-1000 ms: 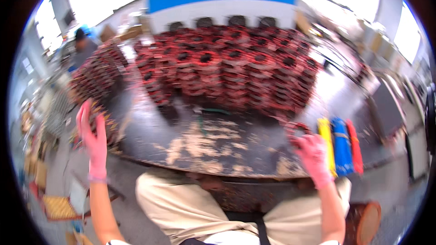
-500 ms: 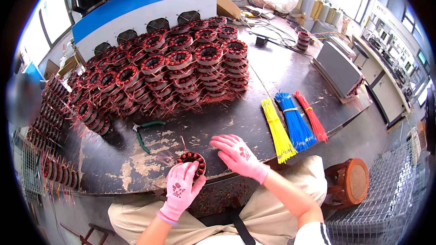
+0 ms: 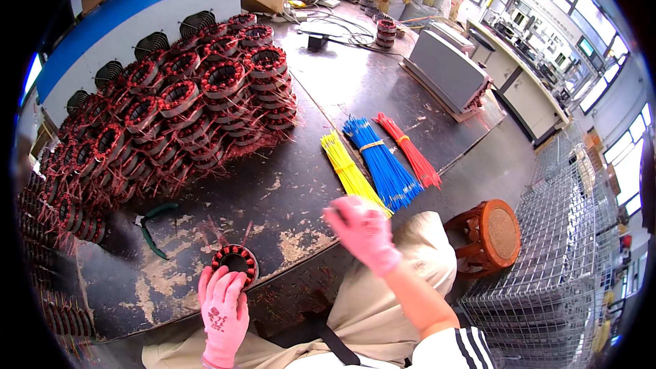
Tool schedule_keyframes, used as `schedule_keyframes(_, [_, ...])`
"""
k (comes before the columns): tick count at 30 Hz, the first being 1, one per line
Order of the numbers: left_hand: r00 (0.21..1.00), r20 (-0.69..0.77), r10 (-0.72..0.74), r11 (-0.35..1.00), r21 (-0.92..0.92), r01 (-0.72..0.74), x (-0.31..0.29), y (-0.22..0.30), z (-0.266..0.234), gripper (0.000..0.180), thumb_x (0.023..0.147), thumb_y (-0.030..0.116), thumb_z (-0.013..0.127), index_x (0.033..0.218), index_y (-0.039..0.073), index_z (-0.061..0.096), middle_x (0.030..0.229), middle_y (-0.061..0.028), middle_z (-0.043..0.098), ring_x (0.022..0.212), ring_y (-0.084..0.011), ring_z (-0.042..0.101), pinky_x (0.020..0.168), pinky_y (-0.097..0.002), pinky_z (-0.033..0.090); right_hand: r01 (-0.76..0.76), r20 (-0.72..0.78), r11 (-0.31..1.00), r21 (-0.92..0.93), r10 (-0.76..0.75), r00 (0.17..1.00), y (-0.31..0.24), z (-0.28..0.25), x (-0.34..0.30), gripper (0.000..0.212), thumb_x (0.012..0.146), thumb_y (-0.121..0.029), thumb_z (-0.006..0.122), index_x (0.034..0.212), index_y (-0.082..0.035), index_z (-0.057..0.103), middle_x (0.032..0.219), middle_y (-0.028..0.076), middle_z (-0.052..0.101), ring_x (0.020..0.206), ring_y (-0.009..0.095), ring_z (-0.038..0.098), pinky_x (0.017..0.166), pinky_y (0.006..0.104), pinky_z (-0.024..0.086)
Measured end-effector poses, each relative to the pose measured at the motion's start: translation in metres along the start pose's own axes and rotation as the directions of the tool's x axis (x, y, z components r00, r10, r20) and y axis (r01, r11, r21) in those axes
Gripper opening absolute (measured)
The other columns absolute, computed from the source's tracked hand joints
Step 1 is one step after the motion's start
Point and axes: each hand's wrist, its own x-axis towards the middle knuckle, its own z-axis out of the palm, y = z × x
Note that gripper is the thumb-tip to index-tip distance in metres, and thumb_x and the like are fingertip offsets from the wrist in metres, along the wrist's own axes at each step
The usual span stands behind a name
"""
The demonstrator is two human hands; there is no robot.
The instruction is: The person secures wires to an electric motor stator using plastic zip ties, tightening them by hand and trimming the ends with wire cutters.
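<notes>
While the left hand [image 3: 222, 314] is kept at the near table edge, its gloved fingers are curled against the rim of a single stator [image 3: 234, 263], a ring wound with copper and red-taped coils that lies flat on the worn table [image 3: 301, 184]. The fingers are together and pressed on the stator's near side; whether the ring is truly gripped or only steadied cannot be told. Half a second ago the same hand was already laid on this stator, so the hold has been kept and the piece has not been shifted from the table edge.

The right hand [image 3: 362, 229] is what has changed. Earlier it was spread flat on the table just beside the stator; now it is raised and blurred, carried to the right toward the near end of the yellow ties [image 3: 348, 171]. Its fingers seem loosely apart and nothing is seen in them, though the blur leaves this uncertain. From this it is judged that a tie is being fetched for the held stator.

The blue ties [image 3: 383, 167] and red ties [image 3: 410, 150] lie just beyond the yellow. Green-handled pliers [image 3: 152, 225] rest left of the stator, below the stacked stators [image 3: 184, 109].
</notes>
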Motion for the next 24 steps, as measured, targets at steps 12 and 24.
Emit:
schedule_keyframes(12, [0.999,-0.022,0.047,0.998,-0.036,-0.047,0.016,0.010,0.017,0.047,0.079,0.011,0.078,0.124,0.010,0.064,0.112,-0.0093,0.062,0.114,-0.0338,0.058,0.114,-0.0541,0.039,-0.748,0.469,0.612,0.256,0.598,0.650,0.062,-0.056,-0.058,0.050,0.097,-0.048,0.063,0.083,-0.002,0.074,0.068,0.005,0.068,0.063,0.013,0.063,0.062,0.0308,0.050])
schedule_keyframes(24, [0.831,-0.427,0.356,0.932,0.221,-0.286,0.017,0.034,-0.042,0.024,0.078,0.027,0.080,0.096,0.017,0.068,0.115,-0.0057,0.064,0.108,-0.0285,0.062,0.099,-0.0494,0.049,-0.078,0.454,0.677,0.732,-0.399,0.797,-0.102,-0.076,-0.047,0.028,0.090,-0.014,0.072,0.067,-0.003,0.061,0.059,0.006,0.053,0.054,0.020,0.055,0.051,0.0367,0.040])
